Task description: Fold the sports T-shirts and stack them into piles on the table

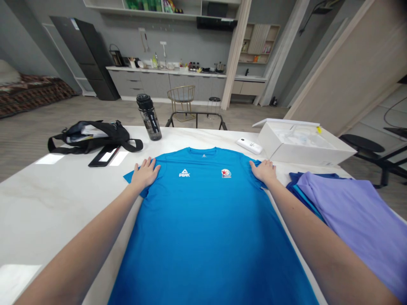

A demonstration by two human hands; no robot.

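Observation:
A blue T-shirt (203, 220) lies spread face up on the white table, its neckline at the far side and its hem running out of view toward me. White lettering and a small round emblem mark its chest. My left hand (146, 173) rests flat on the left sleeve, fingers stretched out. On the right sleeve lies my right hand (263, 170), its fingers also extended and pressing lightly on the cloth. Neither hand grips the fabric.
Right of the shirt sit folded clothes, a purple one (352, 216) on top. Behind them stands an open white box (292, 144), beside a white handheld device (249, 145). A water bottle (149, 118), a black bag (92, 133) and a dark phone-like slab (97, 160) occupy the far left.

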